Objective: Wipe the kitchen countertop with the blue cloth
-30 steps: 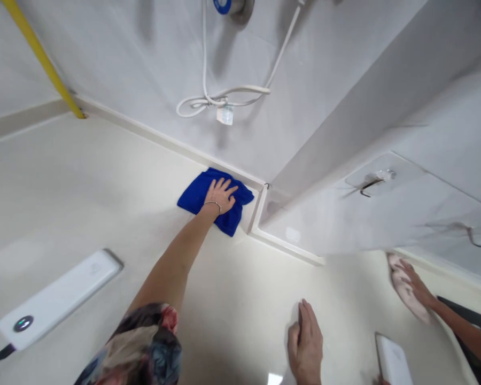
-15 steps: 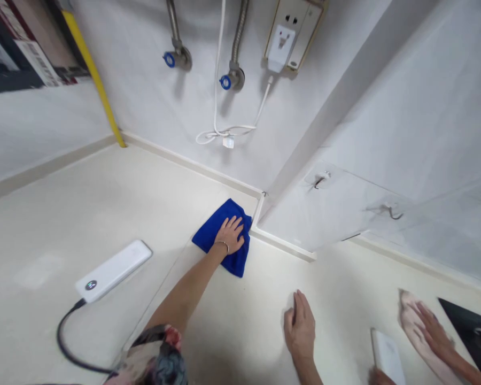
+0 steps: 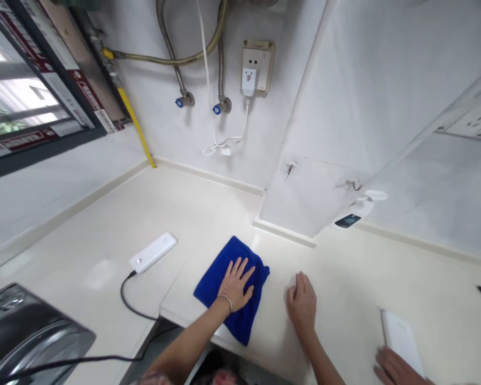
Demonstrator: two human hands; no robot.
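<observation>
My left hand (image 3: 236, 286), with a thin bracelet at the wrist, lies palm down on a blue cloth (image 3: 218, 275). Its fingers are spread, pressing the cloth against the pale countertop (image 3: 208, 206). The cloth lies mostly flat, with folds along its right side and one corner near the counter's front edge. To the right of the cloth, my right hand (image 3: 302, 302) rests on the counter, apart from it. Those fingers are curled and held together, with nothing visible in them.
A white power bank (image 3: 154, 252) with a black cable lies left; a metal sink (image 3: 44, 337) is nearer. Another person's hand (image 3: 398, 369) touches a white slab-shaped device (image 3: 403, 339) at right. Valves (image 3: 222, 106), a plugged-in charger (image 3: 249, 81) and hooks (image 3: 292, 164) are on the walls.
My left hand and the cloth have come back from the wall corner toward the front edge. The view has tilted, showing the sink and window. The other person's wiping hand has left view.
</observation>
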